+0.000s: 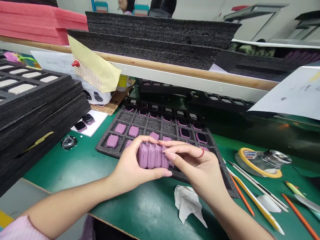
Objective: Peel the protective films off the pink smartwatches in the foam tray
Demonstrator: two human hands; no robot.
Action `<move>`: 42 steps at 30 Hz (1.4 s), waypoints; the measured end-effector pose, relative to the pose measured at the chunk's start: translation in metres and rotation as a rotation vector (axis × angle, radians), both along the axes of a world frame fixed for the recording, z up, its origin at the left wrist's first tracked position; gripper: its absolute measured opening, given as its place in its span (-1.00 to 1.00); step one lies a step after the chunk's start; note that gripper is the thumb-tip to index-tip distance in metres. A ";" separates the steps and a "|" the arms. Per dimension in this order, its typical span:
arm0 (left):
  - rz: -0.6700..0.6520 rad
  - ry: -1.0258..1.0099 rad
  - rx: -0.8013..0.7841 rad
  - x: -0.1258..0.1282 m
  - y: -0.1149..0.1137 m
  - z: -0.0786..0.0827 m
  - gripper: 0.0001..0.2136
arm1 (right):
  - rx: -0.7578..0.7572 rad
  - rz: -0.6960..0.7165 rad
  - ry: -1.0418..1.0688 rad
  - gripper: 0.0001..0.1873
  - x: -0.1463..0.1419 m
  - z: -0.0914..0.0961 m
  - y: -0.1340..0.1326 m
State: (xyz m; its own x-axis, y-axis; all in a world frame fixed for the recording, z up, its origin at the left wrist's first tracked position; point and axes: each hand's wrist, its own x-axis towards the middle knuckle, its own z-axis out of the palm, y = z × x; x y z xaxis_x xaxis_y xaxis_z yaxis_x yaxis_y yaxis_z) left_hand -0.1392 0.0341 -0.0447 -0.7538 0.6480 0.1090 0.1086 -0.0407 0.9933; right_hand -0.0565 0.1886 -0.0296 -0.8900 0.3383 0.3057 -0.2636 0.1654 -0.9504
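Observation:
Several purple watch cases [151, 156] stand side by side in a row, held between the thumb and fingers of my left hand [128, 171]. My right hand [200, 165], with a red ring on one finger, has its fingertips closed on the case at the right end of that row. Just behind both hands lies a black foam tray [153, 126] with square pockets. Some pockets hold purple cases such as the loose case [112, 141] at front left; others hold dark-faced watches [185, 132]. My hands hide part of the tray's front rows.
A crumpled tissue [188, 203] lies before my right hand. To the right are tape with a glass jar [273, 158], a white-and-yellow stick [257, 203] and orange sticks. Stacked foam trays [42, 103] rise at left, near a round watch part [68, 142]. A shelf [175, 75] crosses the back.

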 end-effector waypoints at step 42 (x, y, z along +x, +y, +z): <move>0.023 -0.619 0.030 0.002 0.006 -0.001 -0.56 | 0.644 0.178 0.141 -0.37 -0.007 -0.011 0.014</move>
State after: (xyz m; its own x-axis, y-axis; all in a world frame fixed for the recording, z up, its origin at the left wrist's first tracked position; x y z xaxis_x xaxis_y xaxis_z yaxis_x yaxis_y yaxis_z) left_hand -0.1368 0.0402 -0.0458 -0.6965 0.6346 -0.3350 -0.4864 -0.0743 0.8706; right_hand -0.0631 0.2029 -0.0405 -0.8519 -0.0975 0.5145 -0.4534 0.6290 -0.6315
